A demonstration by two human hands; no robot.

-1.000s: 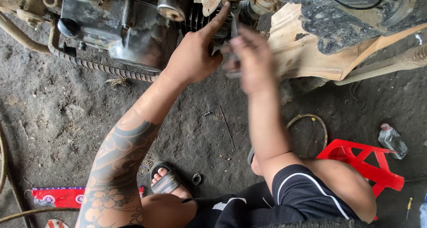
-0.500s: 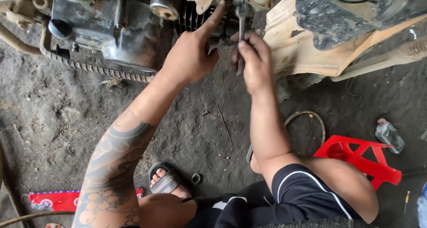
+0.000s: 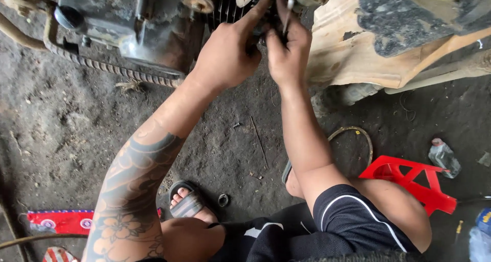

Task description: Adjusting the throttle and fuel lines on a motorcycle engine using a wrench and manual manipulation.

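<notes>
Here, at twelve o'clock, the right hand (image 3: 287, 52) pinches a thin, stiff, probably greasy tool (image 3: 288, 14) by its shaft, while the left hand (image 3: 225, 55) presses spread against the engine (image 3: 148, 32).

The engine (image 3: 138, 21) sits far left with both hands at its right end, the stool (image 3: 409, 183) near right, a bottle (image 3: 444, 158) just beyond it, the packet (image 3: 60, 221) near left on the floor (image 3: 61, 134).

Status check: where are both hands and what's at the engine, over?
Left hand pressed against the engine's finned cylinder. Right hand holds a thin metal tool there. Nothing blocking; red stool sits aside.
</notes>
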